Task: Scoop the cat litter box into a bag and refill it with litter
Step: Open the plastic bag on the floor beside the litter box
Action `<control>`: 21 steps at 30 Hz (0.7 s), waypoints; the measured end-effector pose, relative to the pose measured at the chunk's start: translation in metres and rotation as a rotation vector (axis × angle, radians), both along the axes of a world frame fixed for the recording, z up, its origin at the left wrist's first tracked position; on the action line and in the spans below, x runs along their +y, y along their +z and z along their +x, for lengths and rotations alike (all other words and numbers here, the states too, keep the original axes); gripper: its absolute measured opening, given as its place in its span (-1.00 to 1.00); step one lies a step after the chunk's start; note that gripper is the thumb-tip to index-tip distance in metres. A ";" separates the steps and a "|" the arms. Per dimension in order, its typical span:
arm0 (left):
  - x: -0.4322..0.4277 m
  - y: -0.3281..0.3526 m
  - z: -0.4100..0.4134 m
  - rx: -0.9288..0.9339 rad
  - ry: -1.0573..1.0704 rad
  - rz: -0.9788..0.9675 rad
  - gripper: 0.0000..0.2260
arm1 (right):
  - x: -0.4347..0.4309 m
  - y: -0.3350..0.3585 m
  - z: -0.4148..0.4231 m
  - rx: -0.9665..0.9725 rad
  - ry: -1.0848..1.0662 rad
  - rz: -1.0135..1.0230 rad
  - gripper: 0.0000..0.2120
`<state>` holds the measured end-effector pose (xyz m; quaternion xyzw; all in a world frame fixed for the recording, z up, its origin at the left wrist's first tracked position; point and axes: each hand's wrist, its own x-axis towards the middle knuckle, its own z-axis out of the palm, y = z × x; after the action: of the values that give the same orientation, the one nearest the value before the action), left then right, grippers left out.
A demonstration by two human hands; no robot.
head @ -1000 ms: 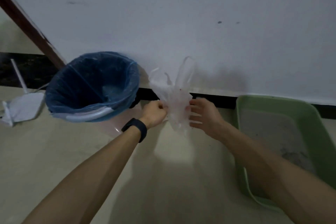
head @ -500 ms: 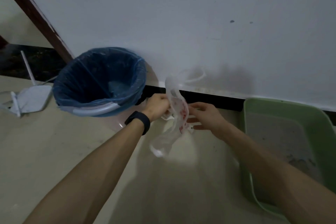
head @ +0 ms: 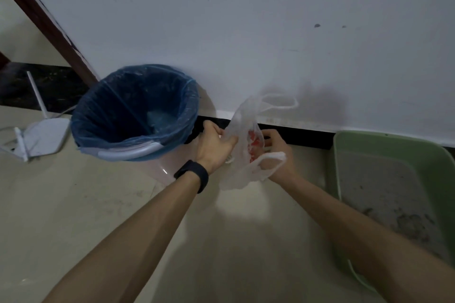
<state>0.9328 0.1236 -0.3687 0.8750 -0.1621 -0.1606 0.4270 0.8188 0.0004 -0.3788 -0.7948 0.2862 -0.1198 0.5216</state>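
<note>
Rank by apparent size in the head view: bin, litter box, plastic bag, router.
1. Bin and litter box: look alike; the box is cropped, so unranked.
2. Plastic bag.
3. Router, close to the bag and farther away.

The translucent white bag (head: 242, 155) carries a red print. The bin liner (head: 133, 115) is blue, the litter box (head: 394, 152) pale green holding grey litter (head: 384, 194), the wristband (head: 193, 174) black.
</note>
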 end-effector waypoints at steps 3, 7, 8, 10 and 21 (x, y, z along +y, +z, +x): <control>-0.005 -0.003 -0.019 -0.046 -0.124 0.025 -0.57 | -0.006 -0.002 0.007 -0.051 -0.110 0.142 -0.75; -0.011 -0.015 -0.020 -0.082 -0.139 0.077 -0.60 | -0.006 -0.006 0.015 -0.080 -0.146 0.261 -0.90; -0.012 -0.016 -0.016 -0.057 -0.098 0.054 -0.66 | -0.005 -0.006 0.015 -0.078 -0.173 0.295 -0.92; -0.012 -0.015 -0.008 0.154 0.025 -0.086 -0.77 | -0.006 -0.007 0.014 -0.066 -0.239 0.413 -0.92; 0.028 0.008 0.013 1.113 0.214 -0.624 -0.66 | -0.023 -0.040 -0.014 0.104 -0.444 0.956 -0.86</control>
<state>0.9458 0.1519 -0.3604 0.5069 0.1325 -0.4919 0.6954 0.8049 -0.0225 -0.4190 -0.3936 0.4957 -0.0442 0.7729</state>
